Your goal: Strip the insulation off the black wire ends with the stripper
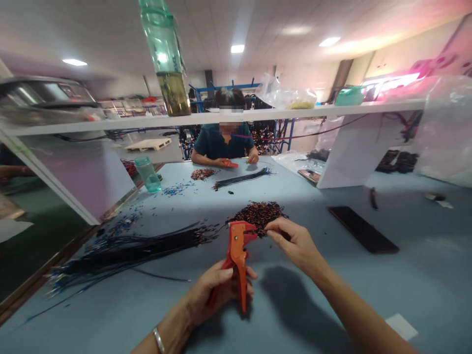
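Note:
My left hand (217,285) is wrapped round the handles of an orange and red wire stripper (238,246), its jaws pointing right. Just beyond those jaws, my right hand (295,241) pinches something thin and dark, which looks like the end of a wire; the fingertips hide most of it. Behind the tool lies a heap of short black and copper-coloured scraps (258,212). To the left rests a long bundle of black wires (147,248) with blue and silvery tips at the near end. A single wire lies loose below the bundle.
A dark phone (363,229) lies on the right. Across the table a person (224,140) holds another orange tool beside a smaller wire bundle (241,178). A white shelf (206,118) spans the table, carrying a green bottle (165,64). A green cup (147,175) stands at left.

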`<state>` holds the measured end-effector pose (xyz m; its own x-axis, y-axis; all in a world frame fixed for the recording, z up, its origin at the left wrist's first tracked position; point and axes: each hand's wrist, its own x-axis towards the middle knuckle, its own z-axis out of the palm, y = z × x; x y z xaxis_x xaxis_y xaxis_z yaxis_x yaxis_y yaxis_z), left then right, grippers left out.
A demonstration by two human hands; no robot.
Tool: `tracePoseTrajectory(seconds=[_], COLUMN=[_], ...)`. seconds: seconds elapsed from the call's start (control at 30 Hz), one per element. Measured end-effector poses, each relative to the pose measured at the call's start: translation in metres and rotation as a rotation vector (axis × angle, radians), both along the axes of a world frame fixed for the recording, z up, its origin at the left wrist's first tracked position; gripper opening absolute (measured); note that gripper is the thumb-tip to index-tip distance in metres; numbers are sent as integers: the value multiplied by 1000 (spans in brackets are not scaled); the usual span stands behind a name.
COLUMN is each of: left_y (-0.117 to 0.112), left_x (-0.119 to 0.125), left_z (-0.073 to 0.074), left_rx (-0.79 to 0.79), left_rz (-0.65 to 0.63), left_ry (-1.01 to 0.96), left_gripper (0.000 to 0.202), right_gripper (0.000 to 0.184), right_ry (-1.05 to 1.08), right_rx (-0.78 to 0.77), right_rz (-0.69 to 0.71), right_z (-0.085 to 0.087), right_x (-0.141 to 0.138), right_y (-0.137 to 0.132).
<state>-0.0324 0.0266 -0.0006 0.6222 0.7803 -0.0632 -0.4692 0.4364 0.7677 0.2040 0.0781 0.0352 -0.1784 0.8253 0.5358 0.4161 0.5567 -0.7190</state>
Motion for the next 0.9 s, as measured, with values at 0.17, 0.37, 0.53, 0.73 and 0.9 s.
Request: tracePoseTrajectory(seconds=[0.17,0.37,0.53,0.73,0.9], left_y=[-2,-3,-6,-7,-9], left_x=[-1,2,3,3,6], left_z=[5,6,6,5,10], left_rx=[1,4,33,81,101], left_rz=[-26,4,-5,-24,-21], left_ry=[45,127,172,207,203], left_gripper=[48,57,49,51,51], right_gripper=[15,17,16,16,15], right_ry=[-5,-124,-192,-204,-198], right_rx=[244,347,365,365,363], right_rz=[-87,-91,-77,-80,-73], right_z=[-10,-8,-10,-8,-3], right_x=[3,0,-3,-6,-8], right_y=[-11,-19,-23,-27,-31])
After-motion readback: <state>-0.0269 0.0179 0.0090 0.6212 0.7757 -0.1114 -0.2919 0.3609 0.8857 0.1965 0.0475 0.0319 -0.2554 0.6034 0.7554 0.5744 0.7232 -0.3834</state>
